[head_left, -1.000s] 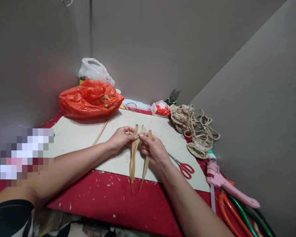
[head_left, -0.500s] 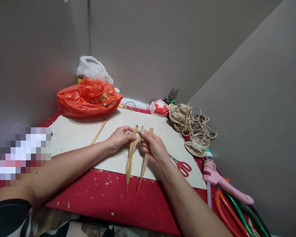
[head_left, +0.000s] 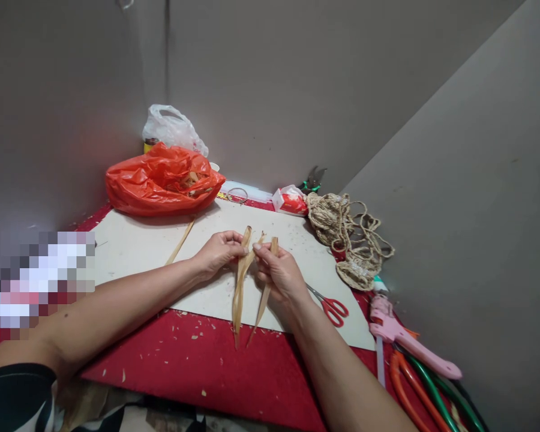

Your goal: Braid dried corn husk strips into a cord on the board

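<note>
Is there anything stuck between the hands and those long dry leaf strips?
No. Both hands already pinch the dry leaf strips near their tops: the left hand and the right hand touch them directly, above the white board. Nothing lies between.

Small home craft corner, not factory. Plain grey walls [head_left: 297, 90] met close behind red-covered table [head_left: 216, 366]. White work board [head_left: 135, 246] lay across it. Jute twine [head_left: 351, 240] heaped at right edge, red scissors [head_left: 333, 309] and pink glue gun [head_left: 405, 339] nearby. Orange plastic bag [head_left: 162, 183] sat at far-left corner; scraps littered red cover.
</note>
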Tool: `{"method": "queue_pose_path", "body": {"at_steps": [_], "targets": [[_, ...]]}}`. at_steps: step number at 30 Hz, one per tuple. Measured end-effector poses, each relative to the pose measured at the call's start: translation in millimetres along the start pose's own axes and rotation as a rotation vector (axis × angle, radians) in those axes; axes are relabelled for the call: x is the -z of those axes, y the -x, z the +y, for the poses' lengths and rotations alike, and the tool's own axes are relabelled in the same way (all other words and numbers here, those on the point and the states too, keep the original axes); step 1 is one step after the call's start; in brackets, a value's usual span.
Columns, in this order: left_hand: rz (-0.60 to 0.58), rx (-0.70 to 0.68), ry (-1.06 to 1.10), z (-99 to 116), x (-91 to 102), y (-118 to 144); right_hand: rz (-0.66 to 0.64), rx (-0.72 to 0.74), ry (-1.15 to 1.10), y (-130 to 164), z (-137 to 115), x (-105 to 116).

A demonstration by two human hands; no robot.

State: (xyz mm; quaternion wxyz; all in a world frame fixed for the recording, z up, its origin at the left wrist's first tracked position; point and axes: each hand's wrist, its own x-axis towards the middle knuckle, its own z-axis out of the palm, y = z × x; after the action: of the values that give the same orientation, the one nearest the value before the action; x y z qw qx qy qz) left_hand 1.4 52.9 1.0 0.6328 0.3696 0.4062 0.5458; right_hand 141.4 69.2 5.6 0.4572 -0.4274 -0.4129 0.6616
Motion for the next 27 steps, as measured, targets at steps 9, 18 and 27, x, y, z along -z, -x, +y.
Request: {"method": "queue_pose_path", "body": {"at_steps": [9,18,27], "targets": [[-0.049,0.021,-0.009,2.5,-1.2,3.6,-0.078,-0.039,-0.044,-2.2,1.5,3.6],[-0.054,0.011,0.011,0.8,0.5,2.5,-0.194,-0.157,-0.15,-1.9,-5.6,6.4],[-0.048,0.057,0.046,5.7,0.8,2.9,-0.128,-0.089,-0.075,-2.0,-1.8,5.2]]}}
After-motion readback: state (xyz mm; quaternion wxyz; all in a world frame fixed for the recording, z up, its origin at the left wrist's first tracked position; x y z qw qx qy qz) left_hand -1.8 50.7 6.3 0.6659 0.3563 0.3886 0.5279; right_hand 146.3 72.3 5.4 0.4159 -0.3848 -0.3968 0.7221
